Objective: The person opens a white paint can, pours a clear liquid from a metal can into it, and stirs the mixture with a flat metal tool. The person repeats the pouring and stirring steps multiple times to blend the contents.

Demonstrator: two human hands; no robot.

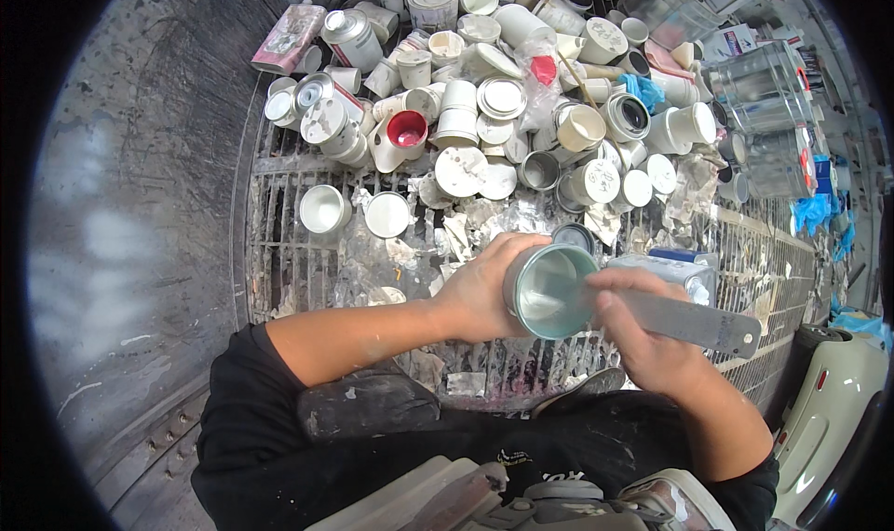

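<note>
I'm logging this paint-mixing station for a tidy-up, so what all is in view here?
metal cup: one, grey with pale paint inside, held tilted at centre
flat stirring stick: one, grey metal, reaching from the right into the cup
pile of cups and lids: many, mostly white and grey, top of the grate
red-lined cup: one, in the pile's left part
metal grate: one, paint-crusted, under everything
clear jugs: a few, upper right
blue rags: some, right edge
left hand: gripping the cup's side
right hand: holding the stick
</note>
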